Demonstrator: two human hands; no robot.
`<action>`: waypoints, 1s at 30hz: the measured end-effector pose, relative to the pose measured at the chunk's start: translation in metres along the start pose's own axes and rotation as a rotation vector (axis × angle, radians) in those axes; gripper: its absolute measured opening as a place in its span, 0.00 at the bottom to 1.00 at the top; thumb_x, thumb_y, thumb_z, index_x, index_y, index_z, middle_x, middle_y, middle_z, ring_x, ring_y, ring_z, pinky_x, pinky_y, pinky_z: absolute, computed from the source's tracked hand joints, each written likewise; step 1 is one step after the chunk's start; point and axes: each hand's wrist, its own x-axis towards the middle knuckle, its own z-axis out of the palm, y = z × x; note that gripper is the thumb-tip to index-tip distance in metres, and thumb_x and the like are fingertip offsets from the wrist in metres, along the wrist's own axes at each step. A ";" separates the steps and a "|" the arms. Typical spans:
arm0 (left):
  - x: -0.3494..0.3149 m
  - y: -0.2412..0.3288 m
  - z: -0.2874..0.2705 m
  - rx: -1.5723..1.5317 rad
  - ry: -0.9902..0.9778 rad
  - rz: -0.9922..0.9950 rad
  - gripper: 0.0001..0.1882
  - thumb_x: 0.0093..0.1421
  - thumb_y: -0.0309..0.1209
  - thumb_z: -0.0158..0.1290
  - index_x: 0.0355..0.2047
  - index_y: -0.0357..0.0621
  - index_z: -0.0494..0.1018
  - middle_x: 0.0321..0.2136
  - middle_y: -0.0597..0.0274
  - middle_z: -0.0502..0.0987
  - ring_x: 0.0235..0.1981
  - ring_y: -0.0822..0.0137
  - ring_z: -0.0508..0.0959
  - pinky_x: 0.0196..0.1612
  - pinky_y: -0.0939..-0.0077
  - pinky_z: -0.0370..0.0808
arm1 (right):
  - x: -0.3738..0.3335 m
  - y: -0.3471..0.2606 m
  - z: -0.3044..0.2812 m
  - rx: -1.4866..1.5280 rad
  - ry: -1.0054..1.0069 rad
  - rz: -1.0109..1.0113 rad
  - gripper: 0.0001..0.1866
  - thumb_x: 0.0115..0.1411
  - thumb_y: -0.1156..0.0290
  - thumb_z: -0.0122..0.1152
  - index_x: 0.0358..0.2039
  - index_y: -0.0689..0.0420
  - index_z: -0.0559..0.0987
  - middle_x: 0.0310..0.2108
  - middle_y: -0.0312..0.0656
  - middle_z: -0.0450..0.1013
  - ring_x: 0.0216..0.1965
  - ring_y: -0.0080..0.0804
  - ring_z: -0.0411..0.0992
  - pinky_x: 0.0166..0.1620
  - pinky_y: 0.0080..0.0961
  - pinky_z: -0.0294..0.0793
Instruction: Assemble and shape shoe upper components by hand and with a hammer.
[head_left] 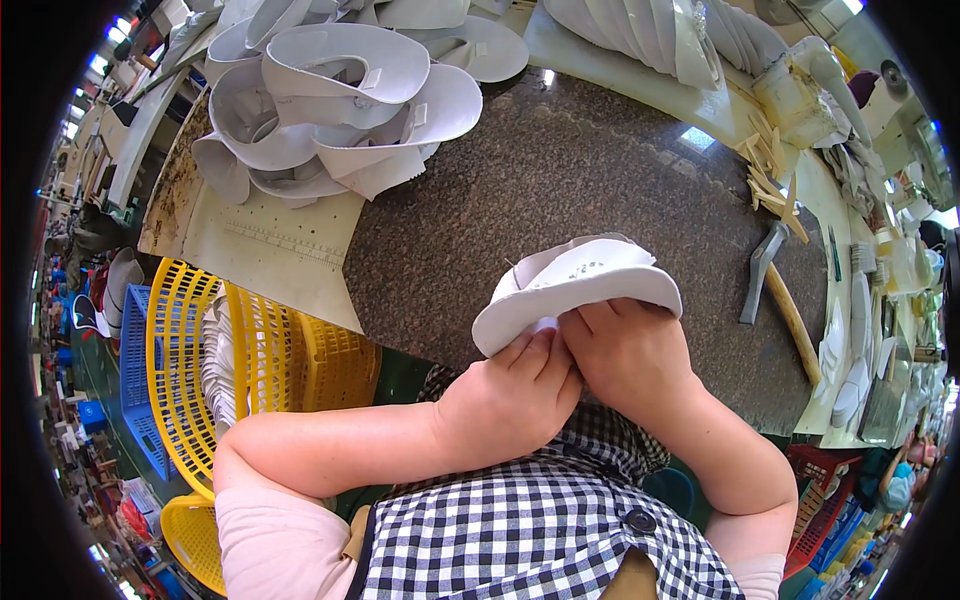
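Close in front of my body, at the near edge of the dark stone slab (520,190), I hold a white shoe upper (580,283). It is curved, with some small dark marks on its outer face. My left hand (512,392) has its fingers curled and closed at the upper's lower left edge. Just beside it, my right hand (630,352) is closed on the underside of the same piece, fingers bent beneath it. The two hands touch each other. My thumbs and most fingertips are hidden under the upper.
Similar white uppers (345,75) are heaped at the far left. A hammer (790,320) and pale wooden sticks (770,165) lie on the right. Stacked white pieces (630,35) stand at the back. Yellow plastic baskets (262,345) sit left of the table, a white tub (800,95) far right.
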 end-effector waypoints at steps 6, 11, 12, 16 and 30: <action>-0.001 0.003 -0.001 0.019 -0.016 -0.006 0.13 0.51 0.33 0.48 0.30 0.36 0.77 0.35 0.47 0.79 0.41 0.54 0.78 0.48 0.64 0.75 | -0.009 0.001 -0.004 0.095 0.029 -0.089 0.14 0.46 0.66 0.57 0.33 0.57 0.81 0.35 0.36 0.71 0.35 0.30 0.73 0.35 0.25 0.75; 0.001 -0.002 -0.002 0.006 -0.012 0.008 0.13 0.50 0.33 0.49 0.30 0.36 0.77 0.35 0.47 0.78 0.40 0.56 0.78 0.45 0.68 0.76 | -0.005 0.005 -0.006 0.127 -0.045 -0.071 0.16 0.47 0.68 0.59 0.38 0.57 0.81 0.38 0.37 0.74 0.38 0.33 0.74 0.38 0.31 0.75; 0.003 -0.005 -0.003 -0.014 0.026 -0.009 0.13 0.49 0.32 0.50 0.30 0.35 0.76 0.35 0.46 0.78 0.40 0.56 0.78 0.44 0.69 0.77 | -0.006 0.008 -0.008 0.121 -0.041 -0.066 0.16 0.47 0.68 0.59 0.38 0.57 0.81 0.38 0.37 0.74 0.38 0.33 0.74 0.38 0.31 0.75; 0.003 -0.009 -0.006 -0.058 0.044 -0.004 0.13 0.49 0.31 0.50 0.31 0.34 0.75 0.38 0.45 0.77 0.37 0.58 0.78 0.42 0.70 0.77 | -0.011 0.005 -0.022 0.301 -0.040 -0.020 0.20 0.48 0.70 0.56 0.43 0.64 0.78 0.41 0.46 0.72 0.43 0.39 0.73 0.46 0.33 0.75; 0.081 -0.106 -0.014 -0.597 0.332 -0.371 0.21 0.70 0.42 0.42 0.49 0.36 0.71 0.45 0.52 0.72 0.51 0.58 0.68 0.51 0.70 0.69 | 0.002 0.047 0.015 1.984 0.653 0.333 0.16 0.65 0.72 0.55 0.52 0.62 0.72 0.50 0.40 0.72 0.52 0.28 0.69 0.56 0.30 0.66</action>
